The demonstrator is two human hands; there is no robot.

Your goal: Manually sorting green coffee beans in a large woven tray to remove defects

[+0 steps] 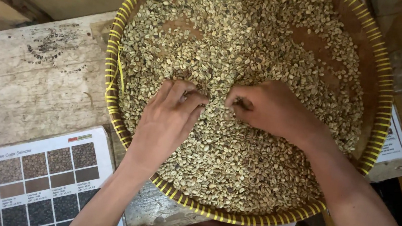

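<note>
Here, one round woven tray [115, 68] with a rim bound in yellow and brown, set on a worn, pale wooden table [38, 79]; it holds a shallow, uneven layer of pale green unroasted coffee beans [249, 43], thick across the middle and near edge, thin enough towards the far and right side that bare brown patches of the tray floor show through. Left hand [167, 117]: palm down on the beans, fingers extended and drawn loosely together, tips pressing into the layer near the centre; whether a bean is pinched between them cannot be told. Right hand [267, 108]: knuckles up, fingers curled under towards the thumb in a near-closed pinch, tips touching the beans just beside those of the left hand; anything caught in that pinch is hidden. One printed colour chart [32, 179], a white sheet with a grid of bean photographs and colour swatches running from green through brown to near black, lies flat on the table at the near left, its corner tucked just under the tray's rim. A second printed sheet [394, 145] pokes out from beneath the tray at the right. As to progress: no separate heap or container of picked-out beans is visible, and nearly the whole layer lies mixed, so, by appearance, most of the picking-over remains.
</note>
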